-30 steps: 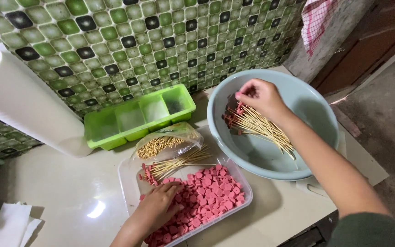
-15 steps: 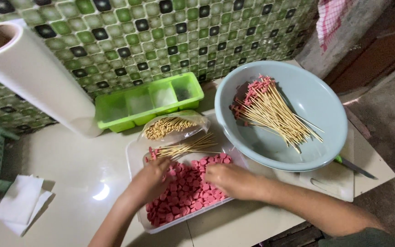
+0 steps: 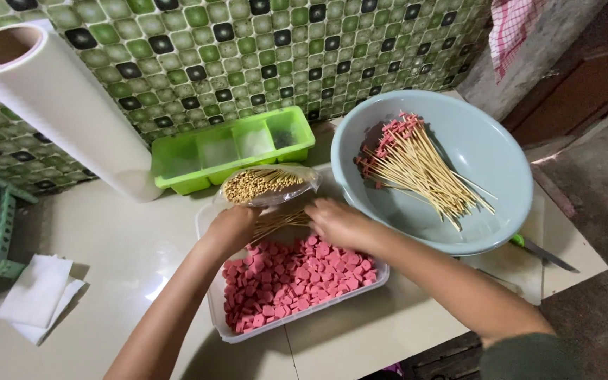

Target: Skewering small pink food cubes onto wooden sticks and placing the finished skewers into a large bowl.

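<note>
Now both hands met over the loose bamboo skewers (image 3: 279,224) at the tray's (image 3: 297,320) far edge; right hand (image 3: 339,222) had left the bowl (image 3: 487,162), left hand (image 3: 232,229) alongside, fingers curled on skewers, grip unclear.

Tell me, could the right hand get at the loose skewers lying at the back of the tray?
Probably yes: the right hand already sits beside the loose skewers, and nothing lies over them but the left hand alongside.

The clear rectangular plastic tray (image 3: 214,309) of pink cubes (image 3: 297,278) is lying centrally, the round pale-blue bowl (image 3: 490,158) holding wooden skewers (image 3: 423,169) sitting at two o'clock, the green compartmented plastic box (image 3: 233,148) at twelve, the white film roll (image 3: 65,105) at ten.
</note>
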